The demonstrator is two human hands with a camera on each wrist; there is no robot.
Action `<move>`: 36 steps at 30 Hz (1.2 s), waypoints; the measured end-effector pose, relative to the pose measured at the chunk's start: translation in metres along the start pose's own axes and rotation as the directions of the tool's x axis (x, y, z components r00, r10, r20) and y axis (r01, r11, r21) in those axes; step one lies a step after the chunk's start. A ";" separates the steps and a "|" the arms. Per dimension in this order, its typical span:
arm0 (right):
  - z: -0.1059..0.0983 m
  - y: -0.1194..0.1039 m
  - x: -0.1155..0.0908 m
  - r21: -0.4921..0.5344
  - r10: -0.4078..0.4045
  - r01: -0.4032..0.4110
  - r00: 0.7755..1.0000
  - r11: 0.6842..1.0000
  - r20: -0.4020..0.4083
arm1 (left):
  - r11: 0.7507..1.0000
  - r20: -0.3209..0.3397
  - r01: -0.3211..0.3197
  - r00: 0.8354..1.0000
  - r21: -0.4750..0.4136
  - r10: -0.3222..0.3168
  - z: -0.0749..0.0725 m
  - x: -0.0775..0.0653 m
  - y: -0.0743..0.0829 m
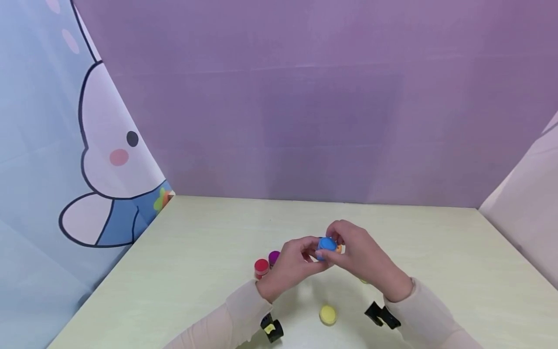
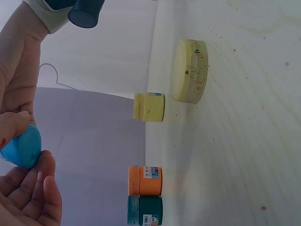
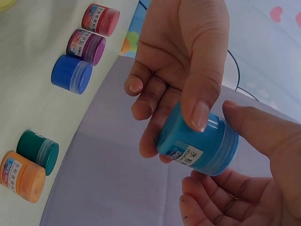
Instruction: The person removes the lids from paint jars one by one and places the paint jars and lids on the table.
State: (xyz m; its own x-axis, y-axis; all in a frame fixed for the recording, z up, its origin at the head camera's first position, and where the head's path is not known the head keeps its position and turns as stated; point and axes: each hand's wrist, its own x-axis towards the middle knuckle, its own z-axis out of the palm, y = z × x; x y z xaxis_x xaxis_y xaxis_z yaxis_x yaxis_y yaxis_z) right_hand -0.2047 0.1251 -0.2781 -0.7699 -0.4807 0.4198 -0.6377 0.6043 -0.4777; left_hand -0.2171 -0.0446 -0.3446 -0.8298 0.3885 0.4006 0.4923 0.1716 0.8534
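A light blue paint jar [image 3: 197,141] with a white label is held between both hands above the table. My left hand [image 1: 294,264] grips the jar's body, its thumb along the side in the right wrist view. At the ribbed lid end, my right hand [image 1: 364,249] pinches with thumb and fingers. The lid is on the jar. Below the hands, a short yellow round tub [image 2: 190,70] with a paint-specked side sits on the table. Beyond it stand a smaller yellow jar [image 2: 149,107], an orange jar [image 2: 146,181] and a dark green jar [image 2: 145,210].
On the left of the table [image 1: 196,271] stand a red jar [image 1: 261,267] and a purple jar [image 1: 274,258], with a dark blue jar [image 3: 71,74] beside them. Purple cloth [image 1: 327,106] hangs along the back edge. A cartoon-printed sheet [image 1: 39,203] covers the left side.
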 end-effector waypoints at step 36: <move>-0.006 -0.002 0.001 0.034 -0.187 0.187 0.982 0.982 0.022 | 0.999 -0.010 0.040 0.999 0.008 -0.040 -0.002 -0.001 0.008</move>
State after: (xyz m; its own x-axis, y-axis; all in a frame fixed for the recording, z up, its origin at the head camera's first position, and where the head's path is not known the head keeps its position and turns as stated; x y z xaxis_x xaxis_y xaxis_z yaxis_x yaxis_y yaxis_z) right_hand -0.2039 0.1269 -0.2717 -0.6370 -0.5995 0.4846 -0.7707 0.4819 -0.4170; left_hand -0.2128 -0.0458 -0.3376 -0.8516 0.3721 0.3692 0.4604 0.1945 0.8661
